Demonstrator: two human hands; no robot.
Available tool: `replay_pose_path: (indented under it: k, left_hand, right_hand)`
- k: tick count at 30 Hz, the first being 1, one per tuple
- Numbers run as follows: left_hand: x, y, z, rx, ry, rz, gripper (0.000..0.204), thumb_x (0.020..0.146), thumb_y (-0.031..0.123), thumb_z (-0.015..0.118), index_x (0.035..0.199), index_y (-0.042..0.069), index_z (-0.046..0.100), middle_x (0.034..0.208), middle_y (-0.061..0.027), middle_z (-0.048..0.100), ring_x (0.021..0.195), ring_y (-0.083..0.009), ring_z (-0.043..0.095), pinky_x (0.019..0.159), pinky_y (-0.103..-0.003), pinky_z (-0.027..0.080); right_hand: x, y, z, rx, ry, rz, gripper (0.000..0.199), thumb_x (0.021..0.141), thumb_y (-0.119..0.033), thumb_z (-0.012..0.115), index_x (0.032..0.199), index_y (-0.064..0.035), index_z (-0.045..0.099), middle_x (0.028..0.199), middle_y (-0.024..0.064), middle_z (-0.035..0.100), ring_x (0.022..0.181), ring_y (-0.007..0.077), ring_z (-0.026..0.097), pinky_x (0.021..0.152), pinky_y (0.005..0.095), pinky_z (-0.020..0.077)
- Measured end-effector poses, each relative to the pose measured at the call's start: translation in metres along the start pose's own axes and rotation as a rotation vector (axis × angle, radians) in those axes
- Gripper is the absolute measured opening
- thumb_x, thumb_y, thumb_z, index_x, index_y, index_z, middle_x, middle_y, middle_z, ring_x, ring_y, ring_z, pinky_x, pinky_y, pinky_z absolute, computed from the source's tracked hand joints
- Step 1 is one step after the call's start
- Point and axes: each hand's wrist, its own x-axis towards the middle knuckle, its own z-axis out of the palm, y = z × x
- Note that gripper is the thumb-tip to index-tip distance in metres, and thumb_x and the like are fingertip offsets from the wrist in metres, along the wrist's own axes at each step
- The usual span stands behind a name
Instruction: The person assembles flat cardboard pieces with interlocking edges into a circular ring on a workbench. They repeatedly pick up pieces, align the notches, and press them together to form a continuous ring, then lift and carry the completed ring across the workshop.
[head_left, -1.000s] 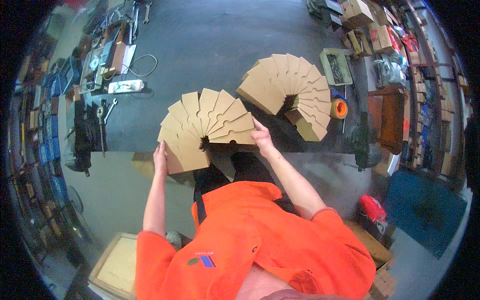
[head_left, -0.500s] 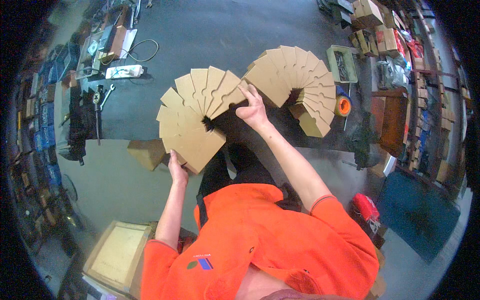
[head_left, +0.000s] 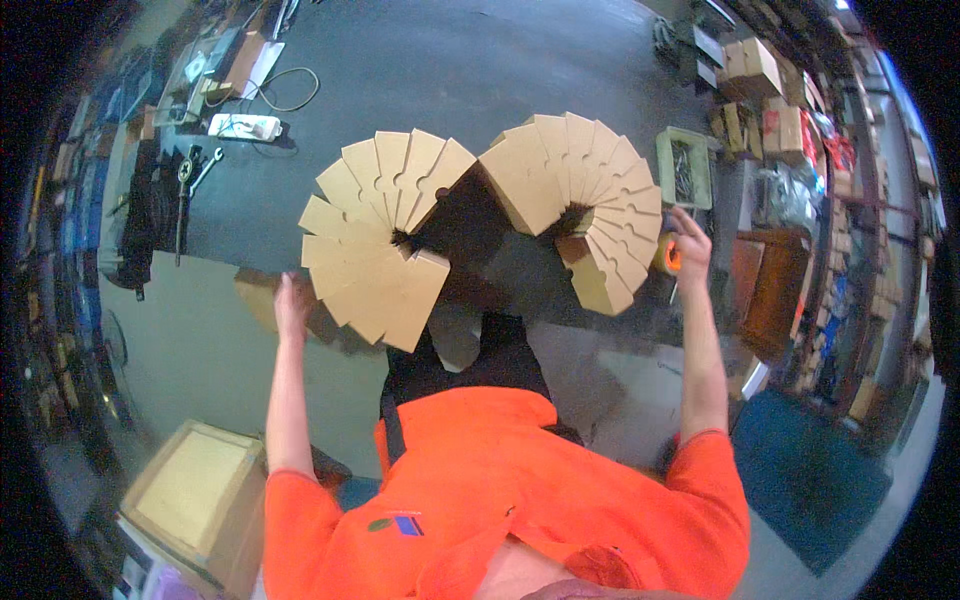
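Two fans of brown cardboard cartons with half-round notches stand on the dark table: a left fan (head_left: pixel 365 200) and a right fan (head_left: pixel 590 175), both curving in arcs. Their upper inner ends come close together in the middle. My left hand (head_left: pixel 291 308) is just left of the left fan's near end, apart from it, its slightly blurred fingers loosely stretched and holding nothing visible. At the right fan's outer side is my right hand (head_left: pixel 692 246), fingers apart, beside an orange tape roll (head_left: pixel 669 256). The hand partly overlaps the roll; whether they touch I cannot tell.
Wrenches (head_left: pixel 207 168), a white power strip (head_left: pixel 245 127) and a cable lie at the left. A pale bin (head_left: pixel 684 150) stands beyond the right fan, with boxes (head_left: pixel 750 70) behind. A brown carton (head_left: pixel 257 297) sits near my left hand; a larger box (head_left: pixel 195 490) is lower left.
Both hands have left the left fan. My right hand has swung right to the tape roll; my left hand has moved out to the left. The view has shifted slightly.
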Motion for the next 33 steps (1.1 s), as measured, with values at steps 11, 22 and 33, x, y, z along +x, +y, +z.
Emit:
replay_pose_path:
  k: [11,22,33]
  left_hand:
    - [0.047,-0.022,0.089,-0.284,-0.027,-0.051,0.054,0.095,0.047,0.040,0.130,0.007,0.048,0.127,-0.0072,0.055,0.112,-0.0237,0.053,0.095,-0.039,0.042]
    - [-0.017,-0.044,0.145,-0.243,0.207,0.069,0.055,0.094,0.045,0.045,0.127,0.002,0.049,0.123,-0.0112,0.056,0.110,-0.0227,0.054,0.093,-0.037,0.042]
    - [0.069,0.090,0.200,0.639,0.056,0.480,0.068,0.089,0.052,0.050,0.130,-0.002,0.047,0.131,-0.0204,0.050,0.123,-0.0282,0.046,0.102,-0.034,0.034]
  right_hand:
    - [0.166,0.069,-0.003,0.202,-0.504,0.156,0.071,0.076,-0.028,0.057,0.139,-0.0020,0.037,0.143,0.0136,0.038,0.131,0.0246,0.038,0.107,0.0368,0.0311]
    - [0.106,0.083,0.003,0.459,-0.175,0.224,0.063,0.076,-0.007,0.046,0.137,0.0043,0.036,0.138,0.0145,0.044,0.127,0.0233,0.042,0.107,0.0345,0.0315]
    - [-0.062,0.093,-0.035,0.098,0.204,0.216,0.065,0.078,-0.015,0.050,0.140,-0.0052,0.036,0.142,0.0136,0.039,0.128,0.0267,0.040,0.102,0.0396,0.0366]
